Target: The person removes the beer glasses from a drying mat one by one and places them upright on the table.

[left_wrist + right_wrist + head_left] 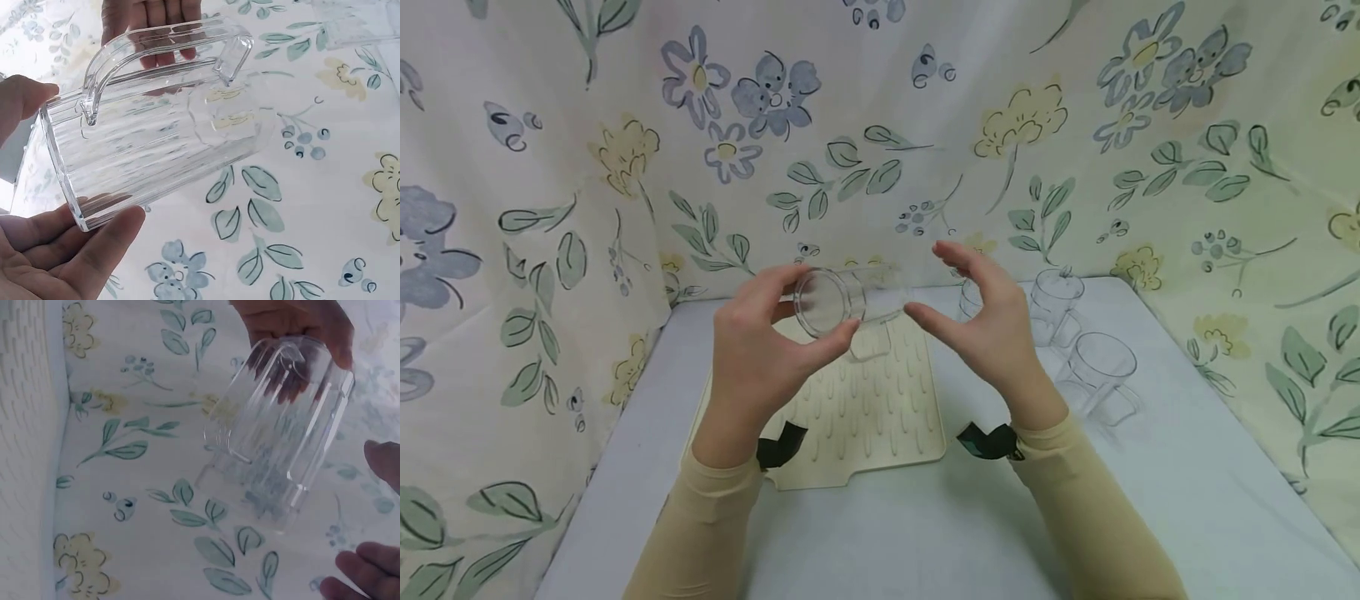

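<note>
A clear, ribbed mug (pixel 880 293) lies sideways in the air above the mat, its looped handle hanging down in the head view. My left hand (pixel 751 350) grips it round one end, thumb on the near side and fingers behind. The left wrist view shows the handle (pixel 169 47) and long flat facets. My right hand (pixel 992 333) is beside the mug's other end, thumb and fingers spread apart with nothing between them. In the right wrist view, a gap shows between the right fingertips (pixel 359 569) and the mug's side.
A cream ribbed drying mat (pixel 880 417) lies on the white table (pixel 880 542) under the hands. To the right stand several clear mugs, including a front one (pixel 1097 375) and one behind it (pixel 1056 308). A floral curtain (pixel 880 108) hangs round the table.
</note>
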A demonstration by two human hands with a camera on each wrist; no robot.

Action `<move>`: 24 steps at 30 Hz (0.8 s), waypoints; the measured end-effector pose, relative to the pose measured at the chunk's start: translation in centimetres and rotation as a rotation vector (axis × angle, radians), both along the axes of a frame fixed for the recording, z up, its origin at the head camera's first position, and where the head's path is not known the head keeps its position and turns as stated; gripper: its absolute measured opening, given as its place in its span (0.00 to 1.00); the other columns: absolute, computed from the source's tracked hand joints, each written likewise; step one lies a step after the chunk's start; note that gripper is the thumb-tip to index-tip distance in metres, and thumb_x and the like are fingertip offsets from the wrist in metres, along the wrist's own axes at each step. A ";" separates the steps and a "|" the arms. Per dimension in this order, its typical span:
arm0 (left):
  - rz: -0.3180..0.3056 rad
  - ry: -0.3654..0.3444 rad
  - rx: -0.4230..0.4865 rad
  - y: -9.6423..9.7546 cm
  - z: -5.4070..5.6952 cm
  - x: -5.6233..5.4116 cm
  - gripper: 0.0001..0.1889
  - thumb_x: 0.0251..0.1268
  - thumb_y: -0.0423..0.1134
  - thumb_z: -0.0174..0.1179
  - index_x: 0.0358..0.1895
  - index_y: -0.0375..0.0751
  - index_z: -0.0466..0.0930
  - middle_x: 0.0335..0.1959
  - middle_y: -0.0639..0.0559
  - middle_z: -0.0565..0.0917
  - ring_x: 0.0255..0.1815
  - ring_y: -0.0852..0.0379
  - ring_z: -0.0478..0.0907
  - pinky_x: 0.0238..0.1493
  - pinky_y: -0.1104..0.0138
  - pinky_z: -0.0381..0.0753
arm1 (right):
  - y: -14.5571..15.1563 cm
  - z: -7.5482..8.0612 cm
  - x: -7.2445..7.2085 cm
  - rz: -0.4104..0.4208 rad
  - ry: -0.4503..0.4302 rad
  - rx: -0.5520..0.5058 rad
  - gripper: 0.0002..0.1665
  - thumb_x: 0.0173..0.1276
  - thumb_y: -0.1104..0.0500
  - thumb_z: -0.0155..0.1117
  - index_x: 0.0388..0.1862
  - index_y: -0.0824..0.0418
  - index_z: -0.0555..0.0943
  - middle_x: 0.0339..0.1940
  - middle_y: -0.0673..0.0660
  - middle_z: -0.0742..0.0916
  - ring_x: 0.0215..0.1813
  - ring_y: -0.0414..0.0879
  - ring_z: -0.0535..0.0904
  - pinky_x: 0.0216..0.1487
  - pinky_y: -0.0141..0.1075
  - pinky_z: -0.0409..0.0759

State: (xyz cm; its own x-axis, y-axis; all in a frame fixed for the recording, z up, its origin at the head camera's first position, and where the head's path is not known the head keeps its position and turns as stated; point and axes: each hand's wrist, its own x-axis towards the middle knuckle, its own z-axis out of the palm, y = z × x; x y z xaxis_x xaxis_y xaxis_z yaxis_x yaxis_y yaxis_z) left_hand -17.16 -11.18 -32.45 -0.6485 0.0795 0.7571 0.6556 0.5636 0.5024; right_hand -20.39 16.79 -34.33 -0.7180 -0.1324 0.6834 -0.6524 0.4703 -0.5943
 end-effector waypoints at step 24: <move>-0.021 0.145 0.231 0.0 0.1 -0.3 0.34 0.49 0.43 0.88 0.61 0.35 0.88 0.55 0.46 0.91 0.54 0.51 0.87 0.56 0.73 0.91 | 1.6 -1.0 -2.2 0.233 -0.452 -0.303 0.25 0.83 0.55 0.70 0.74 0.61 0.83 0.69 0.62 0.88 0.66 0.49 0.87 0.71 0.31 0.84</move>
